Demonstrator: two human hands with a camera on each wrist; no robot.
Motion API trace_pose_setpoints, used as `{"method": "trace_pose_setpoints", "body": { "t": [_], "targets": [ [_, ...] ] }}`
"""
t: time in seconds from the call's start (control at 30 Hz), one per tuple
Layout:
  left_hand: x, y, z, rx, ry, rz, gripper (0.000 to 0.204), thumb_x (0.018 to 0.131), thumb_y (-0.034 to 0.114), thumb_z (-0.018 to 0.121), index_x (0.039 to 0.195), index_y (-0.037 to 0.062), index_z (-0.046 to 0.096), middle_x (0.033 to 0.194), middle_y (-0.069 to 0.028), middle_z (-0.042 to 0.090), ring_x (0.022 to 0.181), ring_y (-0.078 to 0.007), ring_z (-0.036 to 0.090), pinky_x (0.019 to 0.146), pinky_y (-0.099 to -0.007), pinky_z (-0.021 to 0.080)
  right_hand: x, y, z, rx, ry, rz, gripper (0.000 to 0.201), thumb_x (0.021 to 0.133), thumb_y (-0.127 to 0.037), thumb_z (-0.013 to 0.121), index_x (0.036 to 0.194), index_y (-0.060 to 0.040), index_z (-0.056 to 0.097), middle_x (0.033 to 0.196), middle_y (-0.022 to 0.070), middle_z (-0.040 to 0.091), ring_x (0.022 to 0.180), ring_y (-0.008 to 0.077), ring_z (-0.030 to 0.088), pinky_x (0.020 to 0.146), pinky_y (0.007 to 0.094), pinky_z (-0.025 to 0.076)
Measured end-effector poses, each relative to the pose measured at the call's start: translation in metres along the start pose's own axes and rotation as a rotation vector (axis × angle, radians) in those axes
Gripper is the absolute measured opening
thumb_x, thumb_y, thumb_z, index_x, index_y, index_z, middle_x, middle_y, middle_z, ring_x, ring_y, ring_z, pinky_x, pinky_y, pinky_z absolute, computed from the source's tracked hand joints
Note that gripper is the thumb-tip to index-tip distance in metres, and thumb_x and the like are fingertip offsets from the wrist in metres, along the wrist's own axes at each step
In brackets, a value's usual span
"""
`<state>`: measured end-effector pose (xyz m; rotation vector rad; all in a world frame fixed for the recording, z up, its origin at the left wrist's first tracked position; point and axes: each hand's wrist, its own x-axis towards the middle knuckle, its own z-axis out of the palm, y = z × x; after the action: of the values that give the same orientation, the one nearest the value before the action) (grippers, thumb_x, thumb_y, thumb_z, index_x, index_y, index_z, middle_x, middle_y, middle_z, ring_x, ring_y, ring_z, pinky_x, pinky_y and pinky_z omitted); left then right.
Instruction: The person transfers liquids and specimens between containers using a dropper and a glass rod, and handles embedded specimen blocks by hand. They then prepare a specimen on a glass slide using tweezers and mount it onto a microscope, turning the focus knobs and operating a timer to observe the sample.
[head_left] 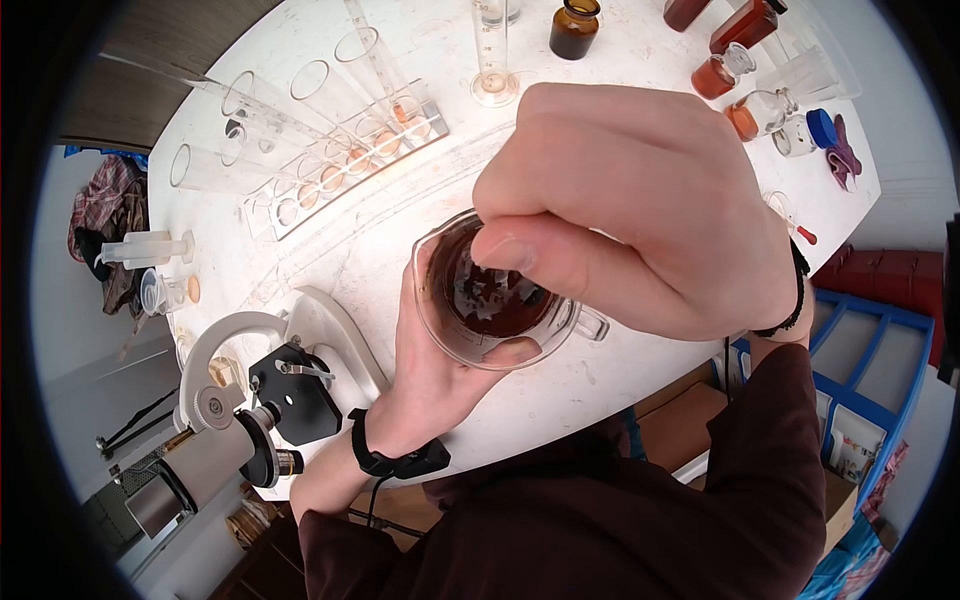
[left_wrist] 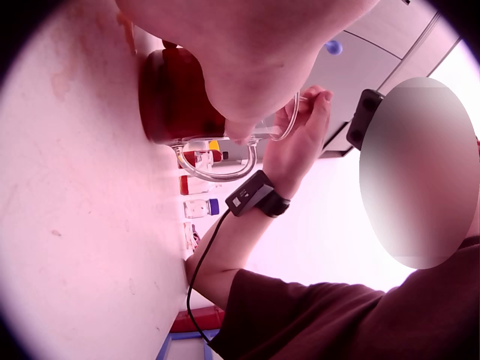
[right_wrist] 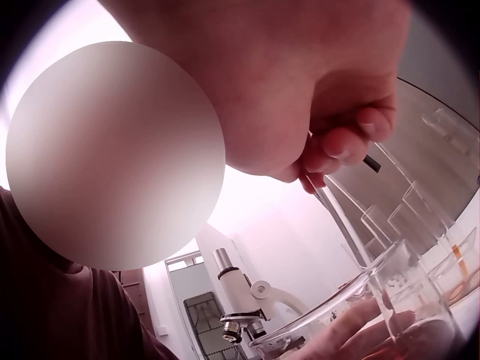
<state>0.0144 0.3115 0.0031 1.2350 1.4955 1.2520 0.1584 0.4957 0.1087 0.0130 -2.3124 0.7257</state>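
Observation:
A glass jug [head_left: 560, 340] with a side handle [left_wrist: 217, 177] stands on the white table, holding dark red-brown liquid [head_left: 490, 300]. My left hand [head_left: 435, 385] wraps round its side, thumb near the rim; the left wrist view shows this hand [left_wrist: 259, 60] from close by. Above the jug's mouth, my right hand [head_left: 630, 200] has its fingers curled together. The right wrist view shows this hand [right_wrist: 300, 90] pinching a thin clear rod [right_wrist: 345, 225] that slants down toward the jug. The rod's lower end cannot be made out.
A rack [head_left: 345, 190] of large test tubes stands beyond the jug, with a measuring cylinder [head_left: 493, 85] and brown bottle [head_left: 574, 30] behind. Left is a microscope [head_left: 300, 390]. Small bottles [head_left: 715, 75] and a red-tipped dropper [head_left: 805, 235] lie to the right.

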Motion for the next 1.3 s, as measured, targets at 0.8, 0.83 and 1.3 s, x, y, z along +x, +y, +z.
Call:
{"method": "trace_pose_setpoints", "body": {
  "t": [0.8, 0.83, 1.3],
  "targets": [
    [0.005, 0.012, 0.004, 0.145, 0.031, 0.089, 0.107, 0.074, 0.030, 0.095, 0.151, -0.0008, 0.026, 0.141, -0.0164, 0.046, 0.133, -0.0289, 0.050, 0.112, -0.0432, 0.041, -0.001, 0.016, -0.003, -0.085, -0.101, 0.133, 0.009, 0.096, -0.012, 0.066, 0.092, -0.0039, 0.065, 0.074, 0.0078, 0.062, 0.061, 0.0235, 0.060, 0.056, 0.0341, 0.046],
    [0.005, 0.013, 0.005, 0.091, 0.028, 0.088, 0.105, 0.074, 0.026, 0.094, 0.150, -0.0006, 0.027, 0.141, -0.0163, 0.046, 0.133, -0.0288, 0.050, 0.113, -0.0432, 0.041, -0.001, 0.016, -0.004, -0.075, -0.126, 0.164, 0.010, 0.096, -0.013, 0.066, 0.093, -0.0043, 0.065, 0.074, 0.0081, 0.062, 0.062, 0.0238, 0.061, 0.056, 0.0344, 0.046],
    [-0.003, 0.009, 0.000, 0.102, 0.043, 0.217, 0.102, 0.081, 0.016, 0.087, 0.156, -0.0056, 0.021, 0.150, -0.0224, 0.040, 0.143, -0.0341, 0.043, 0.120, -0.0445, 0.034, 0.008, 0.002, -0.022, -0.227, -0.120, 0.270, 0.027, 0.091, -0.026, 0.076, 0.106, -0.0076, 0.063, 0.064, 0.0044, 0.053, 0.056, 0.0190, 0.054, 0.054, 0.0322, 0.041]
  ]
}}
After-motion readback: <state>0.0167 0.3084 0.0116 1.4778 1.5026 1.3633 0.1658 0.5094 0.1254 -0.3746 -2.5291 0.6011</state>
